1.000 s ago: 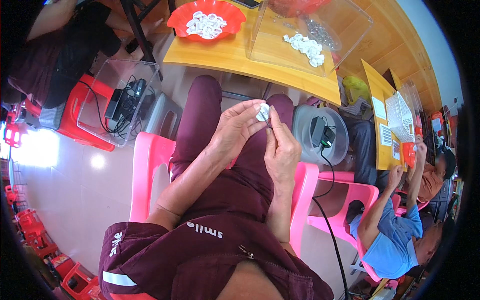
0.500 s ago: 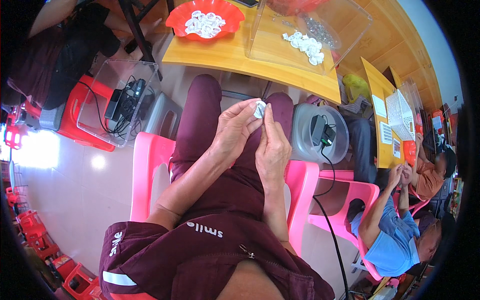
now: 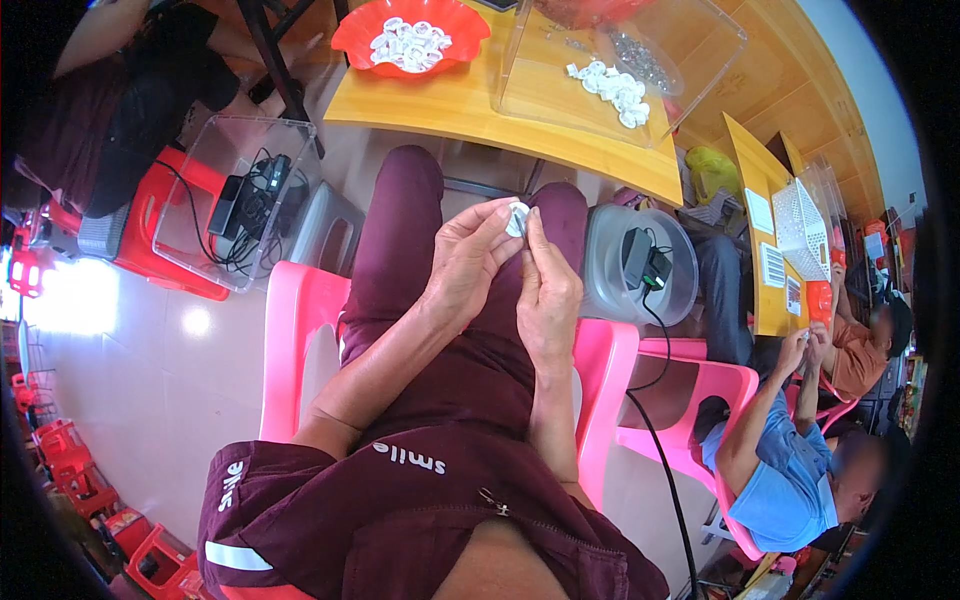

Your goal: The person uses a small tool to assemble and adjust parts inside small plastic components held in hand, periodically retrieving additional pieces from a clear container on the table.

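Observation:
Above my lap, a small round white plastic piece (image 3: pixel 516 219) with a thin grey metal strip across its face is held between both hands. My left hand (image 3: pixel 468 250) pinches its left edge between thumb and fingers. My right hand (image 3: pixel 548 285) presses thumb and forefinger at its right side, by the strip; whether it grips a separate part is too small to tell. On the table ahead, a red scalloped bowl (image 3: pixel 345 45) holds many similar white pieces (image 3: pixel 412 45). More white pieces (image 3: pixel 615 92) lie in a heap inside a clear plastic box (image 3: pixel 540 110).
Small metal parts (image 3: pixel 640 62) lie behind the heap on the wooden table (image 3: pixel 420 108). A clear tub (image 3: pixel 597 290) with black adapters stands at my right, its cable (image 3: pixel 660 440) running down past the pink chair (image 3: pixel 605 375). Another clear box (image 3: pixel 185 225) is at left. Co-workers sit on both sides.
The white piece has turned slightly in my fingers, and my right hand has shifted a little. At right, the co-worker in blue has moved their hands slightly.

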{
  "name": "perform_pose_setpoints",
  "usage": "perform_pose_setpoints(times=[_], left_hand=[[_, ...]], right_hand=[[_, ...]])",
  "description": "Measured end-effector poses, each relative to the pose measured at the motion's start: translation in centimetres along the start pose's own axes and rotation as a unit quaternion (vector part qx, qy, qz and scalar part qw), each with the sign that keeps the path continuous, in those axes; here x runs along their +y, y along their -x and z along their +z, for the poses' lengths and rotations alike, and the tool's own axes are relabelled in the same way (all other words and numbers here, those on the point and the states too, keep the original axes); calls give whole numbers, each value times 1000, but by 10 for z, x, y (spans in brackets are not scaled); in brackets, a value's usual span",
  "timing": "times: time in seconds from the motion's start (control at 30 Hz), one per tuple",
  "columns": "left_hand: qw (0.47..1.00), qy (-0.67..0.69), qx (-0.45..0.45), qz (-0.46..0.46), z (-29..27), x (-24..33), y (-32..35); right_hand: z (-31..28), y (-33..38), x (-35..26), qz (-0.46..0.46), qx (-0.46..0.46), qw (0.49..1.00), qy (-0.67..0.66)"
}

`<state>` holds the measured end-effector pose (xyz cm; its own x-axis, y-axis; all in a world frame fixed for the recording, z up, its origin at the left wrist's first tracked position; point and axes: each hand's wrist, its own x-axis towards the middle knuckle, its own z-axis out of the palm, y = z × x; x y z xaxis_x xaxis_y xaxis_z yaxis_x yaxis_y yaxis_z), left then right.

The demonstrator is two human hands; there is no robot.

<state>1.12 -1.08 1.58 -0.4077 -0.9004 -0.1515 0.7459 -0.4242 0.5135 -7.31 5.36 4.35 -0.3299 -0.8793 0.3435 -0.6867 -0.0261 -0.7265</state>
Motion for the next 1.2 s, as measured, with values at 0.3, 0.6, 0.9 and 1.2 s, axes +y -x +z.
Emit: perform_pose_setpoints(times=[0.3, 0.6, 0.9, 1.2], left_hand=[[999, 3, -40, 23, 6, 1, 4], [999, 11, -52, 1, 12, 6, 3], [999, -10, -36, 21, 9, 3, 4], [997, -30, -69, 24, 5, 4, 4]], right_hand=[[-12, -3, 19, 74, -40, 971, -225], [-18, 0, 9, 70, -56, 971, -222], [-12, -3, 7, -50, 0, 994, -96], [-17, -2, 15, 51, -47, 982, -175]])
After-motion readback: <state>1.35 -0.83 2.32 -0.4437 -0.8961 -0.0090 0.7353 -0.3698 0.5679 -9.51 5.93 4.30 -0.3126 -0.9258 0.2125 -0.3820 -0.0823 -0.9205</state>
